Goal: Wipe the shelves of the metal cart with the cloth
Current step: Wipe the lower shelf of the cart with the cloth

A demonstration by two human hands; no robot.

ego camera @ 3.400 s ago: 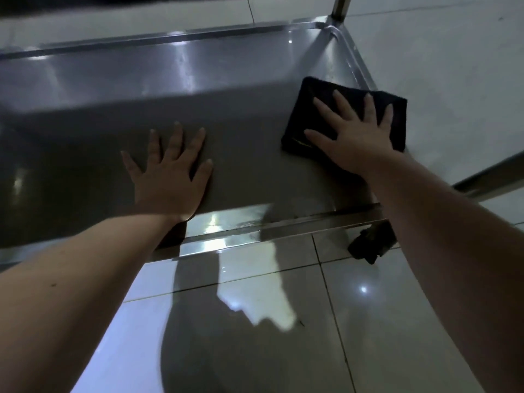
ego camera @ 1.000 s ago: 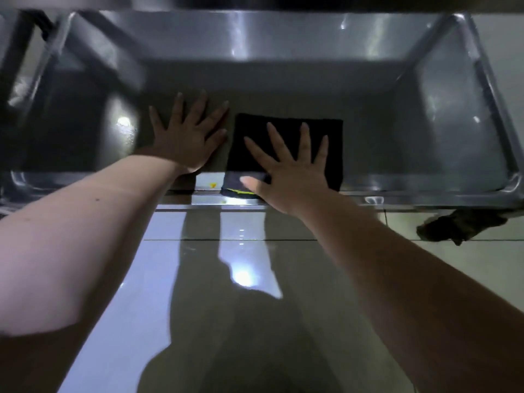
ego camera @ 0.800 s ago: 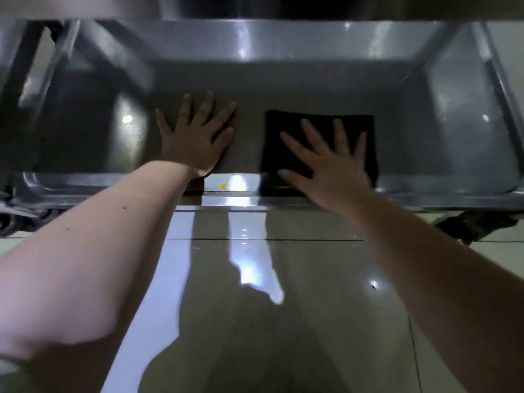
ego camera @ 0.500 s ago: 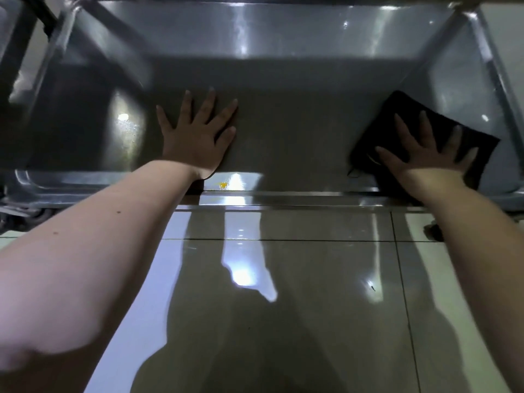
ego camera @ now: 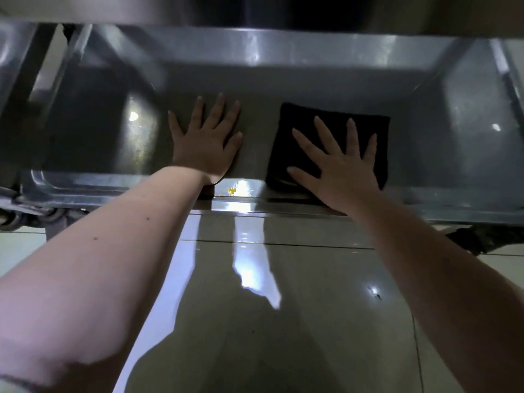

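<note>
The bottom shelf of the metal cart fills the upper half of the head view, a shallow steel tray close to the floor. A folded black cloth lies flat on it, right of centre, near the front rim. My right hand presses flat on the cloth with fingers spread. My left hand rests flat on the bare steel just left of the cloth, fingers apart, holding nothing.
The shelf above overhangs the top of the view. A cart wheel shows at lower left and a dark caster at lower right. Glossy floor tiles lie in front.
My right hand has slid the cloth leftward from the shelf's right end back toward the middle. My left hand has stayed planted in the same spot.
</note>
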